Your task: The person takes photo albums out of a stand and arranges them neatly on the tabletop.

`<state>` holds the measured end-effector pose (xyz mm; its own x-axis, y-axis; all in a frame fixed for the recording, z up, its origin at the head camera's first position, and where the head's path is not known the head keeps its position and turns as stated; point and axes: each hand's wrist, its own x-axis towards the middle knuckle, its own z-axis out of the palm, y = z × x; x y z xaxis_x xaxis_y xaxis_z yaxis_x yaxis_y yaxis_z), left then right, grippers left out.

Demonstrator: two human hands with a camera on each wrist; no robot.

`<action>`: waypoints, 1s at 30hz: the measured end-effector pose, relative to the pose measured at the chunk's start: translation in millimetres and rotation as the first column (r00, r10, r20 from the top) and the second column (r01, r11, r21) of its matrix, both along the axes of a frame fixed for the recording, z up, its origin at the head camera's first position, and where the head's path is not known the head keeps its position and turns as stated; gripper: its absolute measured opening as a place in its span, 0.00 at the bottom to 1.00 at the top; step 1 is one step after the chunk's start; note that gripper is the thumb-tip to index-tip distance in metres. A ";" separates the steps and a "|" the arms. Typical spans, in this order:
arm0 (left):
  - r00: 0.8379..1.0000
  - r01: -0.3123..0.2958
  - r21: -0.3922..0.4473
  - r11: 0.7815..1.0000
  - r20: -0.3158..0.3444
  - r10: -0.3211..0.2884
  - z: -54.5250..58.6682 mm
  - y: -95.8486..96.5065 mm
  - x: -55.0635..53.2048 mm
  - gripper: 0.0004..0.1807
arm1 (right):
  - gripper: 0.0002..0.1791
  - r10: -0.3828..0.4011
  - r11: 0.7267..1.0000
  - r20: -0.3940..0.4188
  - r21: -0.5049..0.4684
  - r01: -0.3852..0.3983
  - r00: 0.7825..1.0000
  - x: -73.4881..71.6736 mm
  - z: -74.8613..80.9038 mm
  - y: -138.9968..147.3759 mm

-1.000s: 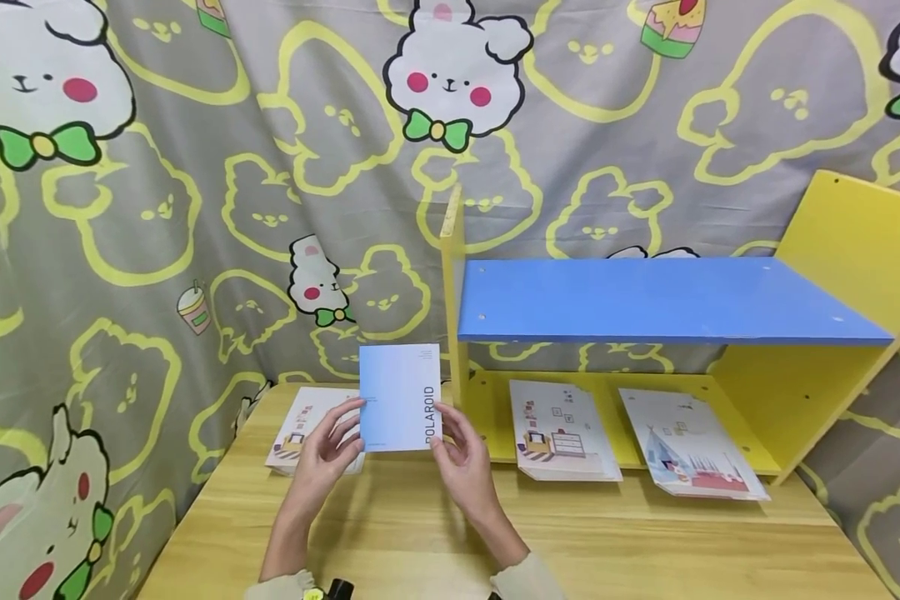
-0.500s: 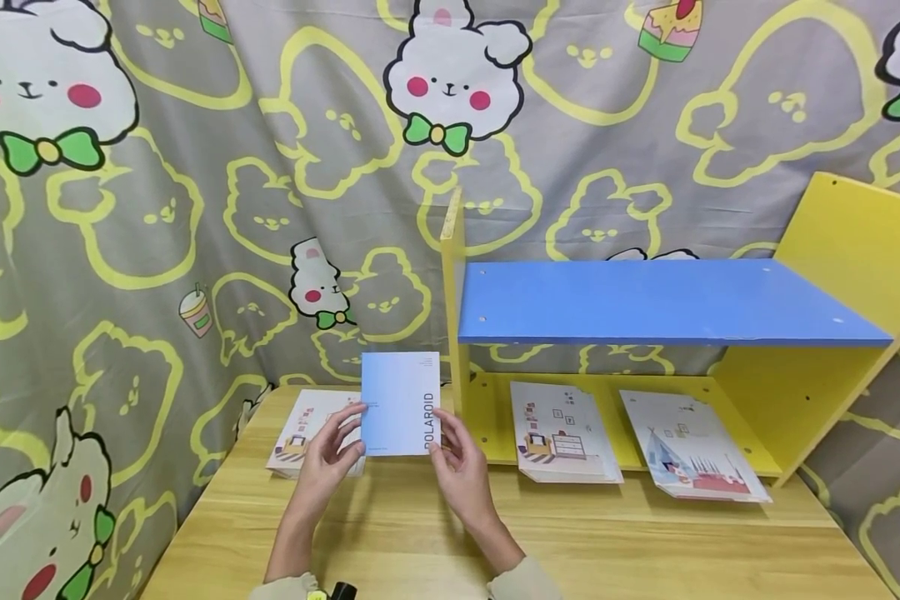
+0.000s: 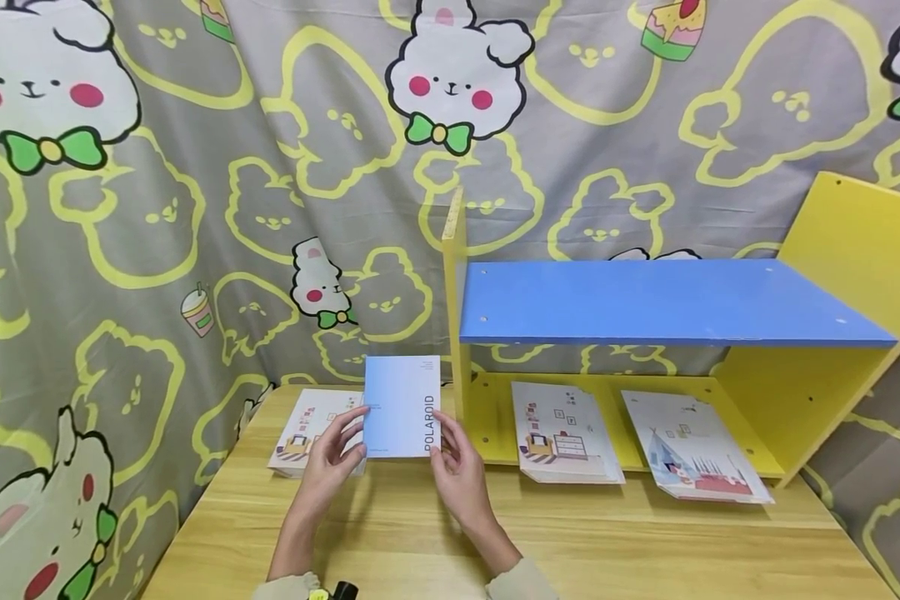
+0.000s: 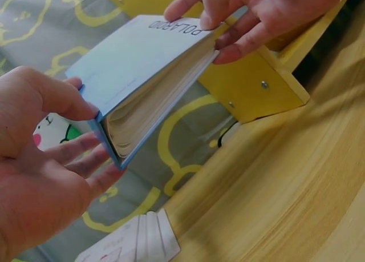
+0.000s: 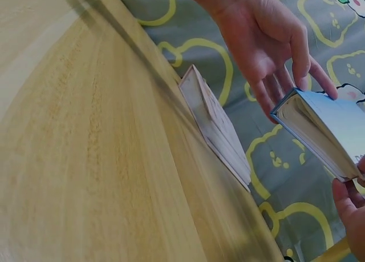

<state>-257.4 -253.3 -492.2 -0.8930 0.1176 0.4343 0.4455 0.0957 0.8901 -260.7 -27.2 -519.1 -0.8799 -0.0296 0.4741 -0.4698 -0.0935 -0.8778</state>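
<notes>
A small, thick photo album [image 3: 397, 408] with a pale blue-to-white cover marked POLAROID is held up between both hands above the table. My left hand [image 3: 333, 450] pinches its left edge, with the thumb on the cover and fingers behind. At the right edge, my right hand [image 3: 461, 479] grips it the same way. The left wrist view shows the album [image 4: 137, 68] closed, its cream page edges turned toward the camera. Behind my left hand, a white illustrated booklet [image 3: 300, 425] lies on the wooden table [image 3: 390, 533], partly hidden by that hand.
To the right stands a yellow shelf unit with a blue board [image 3: 667, 300]. On its yellow bottom lie two white illustrated booklets, one with a room drawing [image 3: 566, 433] and one with a tent drawing [image 3: 693, 446], both jutting over the front edge. A patterned grey curtain [image 3: 195, 183] hangs behind.
Both hands have lowered the album slightly, keeping their grip at its two sides. The booklets and shelf have stayed in place.
</notes>
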 end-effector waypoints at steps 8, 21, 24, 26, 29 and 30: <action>1.000 0.007 0.009 1.000 0.029 -0.007 -4.7 -0.9 -1.7 0.29 | 0.32 0.018 0.999 0.036 0.027 -0.019 0.999 0.3 -1.8 -0.7; 0.999 -0.022 -0.015 1.000 0.049 0.023 -13.2 -3.0 -6.4 0.29 | 0.33 0.032 0.998 0.086 0.042 -0.036 0.996 0.3 -8.5 -2.2; 0.998 -0.027 -0.020 0.999 0.052 0.028 -14.8 -3.8 -7.4 0.28 | 0.33 0.027 0.999 0.088 0.040 -0.031 0.996 0.3 -10.4 -3.0; 0.998 -0.032 -0.020 0.999 0.059 0.034 -16.0 -4.1 -8.0 0.27 | 0.32 0.023 0.999 0.095 0.037 -0.027 0.995 0.0 -12.6 -3.7; 0.997 -0.037 -0.014 0.999 0.067 0.038 -18.1 -3.3 -8.5 0.27 | 0.32 0.020 0.999 0.103 0.034 -0.024 0.994 -0.5 -16.5 -4.3; 0.997 -0.037 -0.011 0.999 0.070 0.038 -18.8 -3.0 -8.7 0.27 | 0.31 0.023 0.999 0.107 0.031 -0.026 0.994 -0.6 -17.2 -4.3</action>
<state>-266.1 -256.3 -511.0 -0.9252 0.0869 0.3695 0.3779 0.1196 0.9181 -261.3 -31.5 -536.3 -0.9244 -0.0658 0.3758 -0.3710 -0.0741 -0.9257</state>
